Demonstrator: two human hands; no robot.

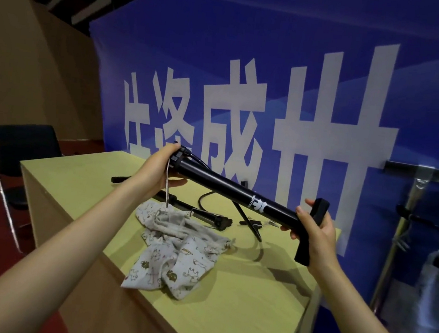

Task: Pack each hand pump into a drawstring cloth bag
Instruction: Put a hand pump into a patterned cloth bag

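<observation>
The person is holding one black hand pump (pixel 234 195) in the air above the pile of cloth bags (pixel 177 251) lying on the counter (pixel 237 317). The left hand (pixel 158 170) is gripping its base end, fingers curled round it; the right hand (pixel 314 230) is clasping the T-handle end. A second pump (pixel 197 212) is lying just behind the bags. Judging by this, bagging is only starting: next, one hand needs freeing to open a bag mouth.
</observation>
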